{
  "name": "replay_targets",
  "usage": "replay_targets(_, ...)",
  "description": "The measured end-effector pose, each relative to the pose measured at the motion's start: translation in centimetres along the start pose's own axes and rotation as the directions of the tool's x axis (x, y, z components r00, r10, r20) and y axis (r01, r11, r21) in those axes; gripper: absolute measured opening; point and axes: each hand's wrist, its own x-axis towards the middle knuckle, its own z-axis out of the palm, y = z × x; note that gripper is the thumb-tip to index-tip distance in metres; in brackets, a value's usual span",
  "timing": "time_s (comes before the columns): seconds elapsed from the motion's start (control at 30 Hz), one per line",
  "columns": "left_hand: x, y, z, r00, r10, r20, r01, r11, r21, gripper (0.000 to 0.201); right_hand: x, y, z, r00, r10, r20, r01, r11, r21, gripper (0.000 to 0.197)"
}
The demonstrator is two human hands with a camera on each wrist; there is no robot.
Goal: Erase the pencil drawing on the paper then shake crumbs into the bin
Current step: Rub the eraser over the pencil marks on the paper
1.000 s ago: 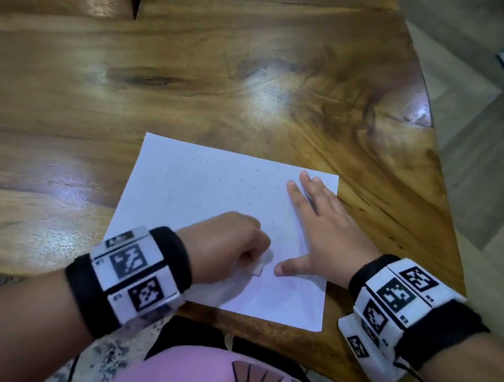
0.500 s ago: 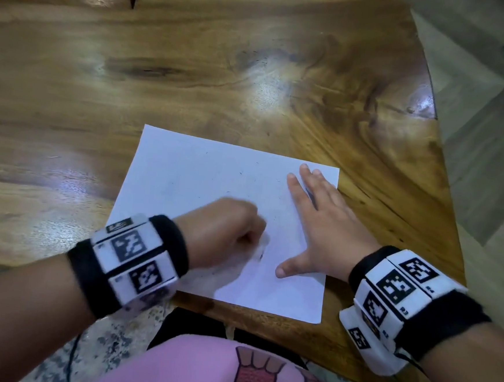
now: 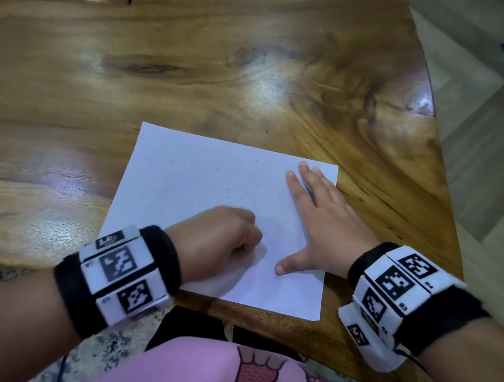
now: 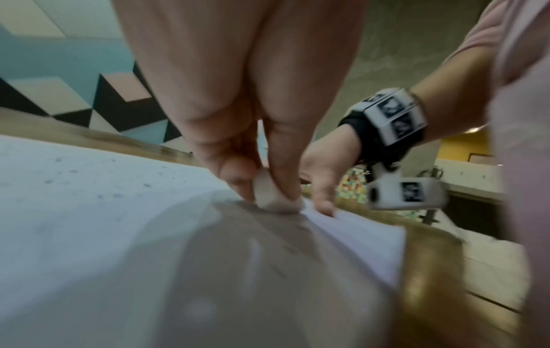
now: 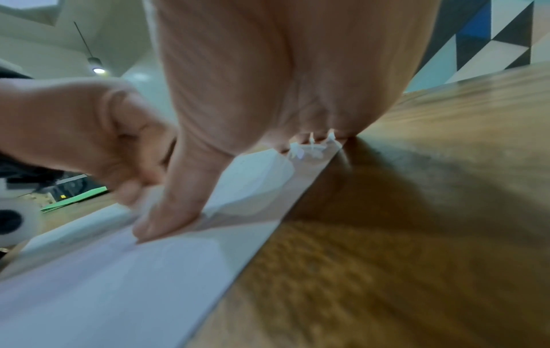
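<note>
— On the wooden table (image 3: 194, 65), seen from the head camera, the paper (image 3: 203, 175) lies flat near the front edge. The left hand (image 3: 220, 233) is a fist low on the sheet, and the right hand (image 3: 317, 223) lies spread flat along the right side, thumb out.

— Pinning it down?

— That's my reading, and it's the right idea: with the palm's weight close to the rubbing, the sheet shouldn't buckle. Dark crumbs (image 3: 237, 171) are scattered over the upper half. I can't make out any drawing from up here.

— And the fist?

— The left wrist camera shows it: thumb and fingers pinch a pale eraser (image 4: 268, 193), its lower end pressed on the paper. Short strokes toward the pinned side would be wise, I'd say, so the sheet isn't shoved into a crease. A few faint pencil marks (image 4: 285, 249) show nearer the lens, though it's blurred.

— So there's more to rub?

— Probably, a little. The right wrist camera shows the thumb (image 5: 169, 219) pressed on the paper, fingers stretched out flat near the right edge, holding nothing.

— And the bin?

— No view shows one. Keeping the crumbs on the sheet matters until it's lifted.
</note>
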Motion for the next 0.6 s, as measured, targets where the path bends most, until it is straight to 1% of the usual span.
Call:
replay_targets(0.07, -1.5, 0.2, 0.5, 0.992, 0.007, 0.124, -0.005, 1.0, -0.016, 0.016, 0.0, 0.0, -0.1, 1.0, -0.001, 0.0, 0.001, 1.0, 0.003, 0.139)
replay_targets(0.1, -1.8, 0.3, 0.6, 0.987, 0.005, 0.162, -0.002, 1.0, -0.015, 0.015, -0.1, -0.1, -0.1, 1.0, 0.0, 0.0, 0.0, 1.0, 0.004, 0.138)
replay_targets(0.13, -1.5, 0.3, 0.4, 0.986, 0.001, 0.167, 0.001, 1.0, -0.012, 0.014, -0.1, -0.1, -0.1, 1.0, 0.001, 0.0, -0.001, 1.0, 0.002, 0.138)
replay_targets(0.17, -0.8, 0.5, 0.0, 0.99, -0.003, 0.14, 0.003, 1.0, 0.0, 0.013, -0.1, -0.1, -0.1, 1.0, 0.001, -0.002, -0.001, 1.0, -0.003, 0.138)
replay_targets(0.27, 2.4, 0.8, -1.3, 0.998, -0.034, -0.049, 0.037, 0.997, 0.07, 0.009, -0.1, -0.1, 0.0, 1.0, 0.001, -0.003, -0.002, 1.0, -0.008, 0.138)
replay_targets(0.3, 3.1, 0.8, -1.5, 0.996, -0.04, -0.082, 0.046, 0.996, 0.08, 0.009, -0.1, -0.1, 0.0, 1.0, 0.003, -0.003, -0.003, 1.0, -0.006, 0.138)
replay_targets(0.33, 3.2, 0.7, -1.3, 0.996, -0.03, -0.078, 0.036, 0.996, 0.08, 0.011, -0.1, -0.1, 0.0, 1.0, 0.004, -0.003, -0.004, 1.0, -0.008, 0.138)
replay_targets(0.37, 2.7, 0.7, -1.1, 0.999, -0.007, -0.044, 0.01, 0.997, 0.073, 0.012, 0.0, -0.1, -0.1, 1.0, 0.004, -0.003, -0.004, 1.0, -0.01, 0.138)
replay_targets(0.4, 1.7, 0.7, -0.6, 1.0, 0.015, 0.021, -0.016, 0.998, 0.063, 0.013, 0.0, -0.1, -0.1, 1.0, 0.004, -0.003, -0.004, 1.0, -0.011, 0.138)
replay_targets(0.47, -0.2, 1.0, 0.3, 0.984, 0.039, 0.175, -0.051, 0.997, 0.064, 0.013, 0.0, 0.0, -0.1, 1.0, 0.004, -0.005, -0.004, 1.0, -0.014, 0.138)
replay_targets(0.5, -0.7, 1.0, 0.7, 0.974, 0.035, 0.223, -0.049, 0.997, 0.057, 0.012, 0.0, -0.1, -0.1, 1.0, 0.002, -0.003, -0.002, 1.0, -0.016, 0.138)
replay_targets(0.53, -0.5, 1.0, 0.7, 0.973, 0.028, 0.229, -0.043, 0.997, 0.059, 0.011, 0.0, -0.1, 0.0, 1.0, 0.001, -0.002, -0.001, 1.0, -0.018, 0.138)
replay_targets(0.57, 0.2, 1.1, 0.4, 0.98, 0.022, 0.196, -0.038, 0.996, 0.076, 0.01, 0.0, -0.1, 0.0, 1.0, -0.001, -0.002, 0.001, 1.0, -0.02, 0.138)
replay_targets(0.6, 1.1, 1.2, 0.1, 0.991, 0.014, 0.134, -0.027, 0.995, 0.098, 0.009, 0.0, 0.0, 0.0, 1.0, -0.002, -0.005, 0.002, 1.0, -0.024, 0.138)
